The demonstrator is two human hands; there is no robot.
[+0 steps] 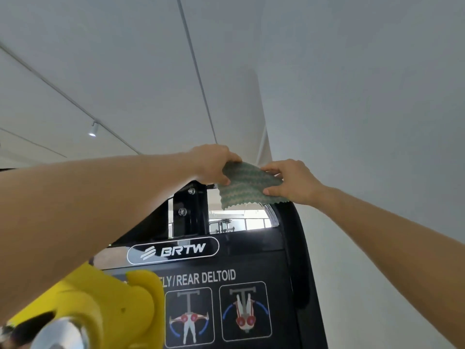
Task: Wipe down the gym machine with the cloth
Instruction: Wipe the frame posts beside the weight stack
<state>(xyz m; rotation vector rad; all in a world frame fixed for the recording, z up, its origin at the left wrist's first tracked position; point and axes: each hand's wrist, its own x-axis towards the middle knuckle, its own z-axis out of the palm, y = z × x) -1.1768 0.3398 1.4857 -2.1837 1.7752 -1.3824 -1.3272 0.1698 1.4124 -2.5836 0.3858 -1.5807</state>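
Left hand (212, 163) and right hand (293, 182) each pinch one edge of the cloth (249, 186), holding it spread between them. Nearest, lower left: yellow knob (100, 301). Beyond: machine (254, 253). Cloth is at its top edge, above the logo (173, 250).

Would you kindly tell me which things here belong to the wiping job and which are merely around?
For the job: green cloth, held by left hand and right hand; black gym machine.
Just around: ceiling spotlight; white wall.
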